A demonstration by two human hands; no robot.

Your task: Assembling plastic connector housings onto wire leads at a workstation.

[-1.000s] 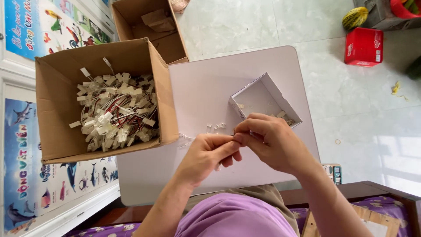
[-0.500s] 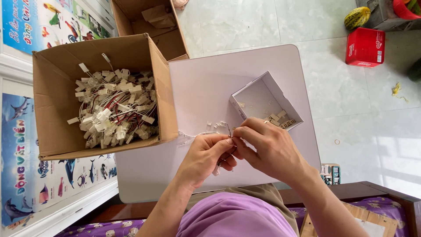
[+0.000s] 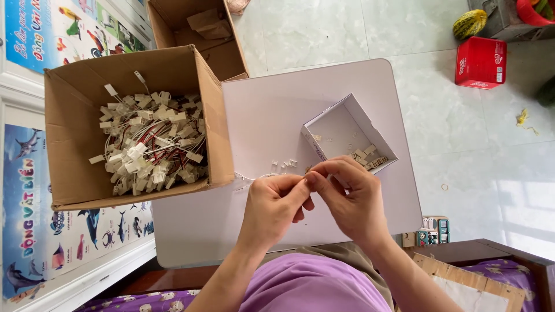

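My left hand [image 3: 273, 207] and my right hand [image 3: 348, 196] meet fingertip to fingertip over the near edge of a small white table [image 3: 272, 115]. Between them they pinch a tiny white connector with thin wires [image 3: 254, 176] trailing left across the tabletop. A few loose white pieces [image 3: 283, 164] lie just beyond my fingers. A small white box [image 3: 332, 124] with several white connectors in its near corner stands just past my right hand. To my left a big cardboard box [image 3: 75, 173] holds a tangle of wired white connectors [image 3: 150, 144].
A second open cardboard box [image 3: 173, 23] stands behind the first. A red crate [image 3: 480, 62] and a yellow-green fruit [image 3: 469, 23] sit on the tiled floor at far right. Picture posters [image 3: 34, 231] line the wall on the left. Wooden furniture [image 3: 485, 260] is near my right elbow.
Both hands stay pressed together on the small part, with the fingers shifting slightly. The view has drifted a little; nothing else has moved.
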